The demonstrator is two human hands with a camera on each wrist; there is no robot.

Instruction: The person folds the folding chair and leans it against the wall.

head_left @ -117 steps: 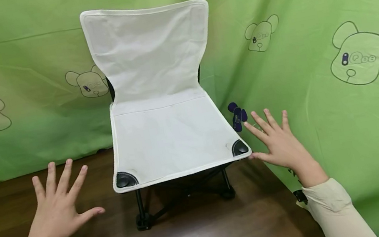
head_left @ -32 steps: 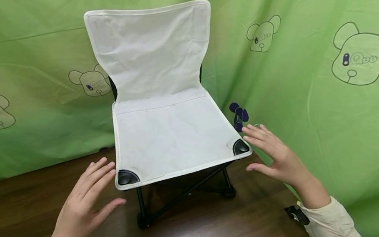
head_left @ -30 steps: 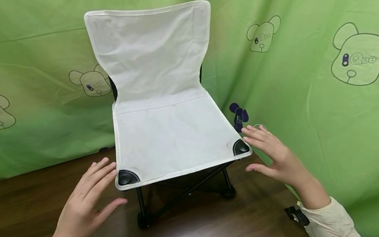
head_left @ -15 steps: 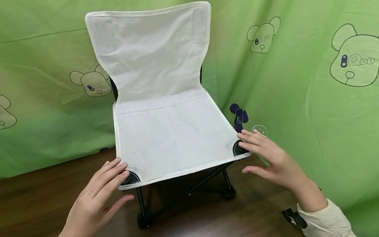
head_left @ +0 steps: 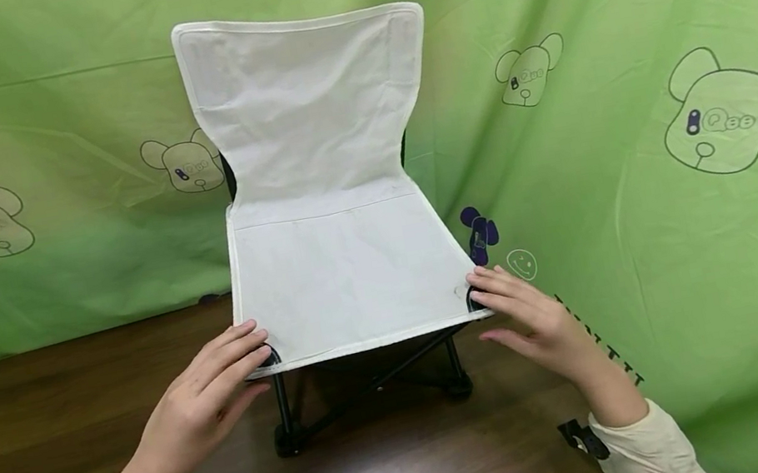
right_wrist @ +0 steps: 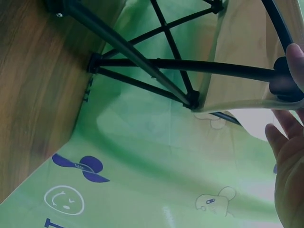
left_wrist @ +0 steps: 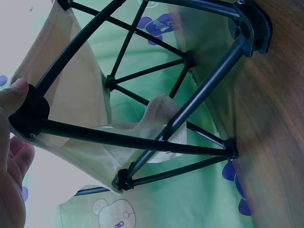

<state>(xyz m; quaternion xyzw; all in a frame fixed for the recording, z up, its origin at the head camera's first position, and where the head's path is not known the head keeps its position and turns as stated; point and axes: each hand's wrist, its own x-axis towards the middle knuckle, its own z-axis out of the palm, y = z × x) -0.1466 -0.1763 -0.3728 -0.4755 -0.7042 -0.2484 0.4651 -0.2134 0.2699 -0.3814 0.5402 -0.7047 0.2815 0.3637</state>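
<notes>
A white fabric folding chair [head_left: 346,267] with a black tube frame stands upright, seat facing me. At the seat's front left corner is my left hand [head_left: 189,413], its fingers on top and its thumb below. In the left wrist view that thumb [left_wrist: 18,90] meets the black corner joint [left_wrist: 31,111] from beneath. My right hand [head_left: 540,326] grips the front right corner likewise. The right wrist view has its thumb [right_wrist: 295,59] over the corner joint [right_wrist: 282,80] and fingers [right_wrist: 280,135] at the other side of the fabric. Both black corner patches are partly covered by fingers.
Green cloth [head_left: 653,239] printed with bear heads hangs behind and close along the right side. The chair's feet stand on a dark wood-grain surface [head_left: 405,469]. Crossed black tubes [left_wrist: 190,99] run under the seat.
Both hands were spread wide beside the chair at first. They have moved inward and their fingers have come onto the seat's front corners, thumbs underneath. The chair has stayed in place.
</notes>
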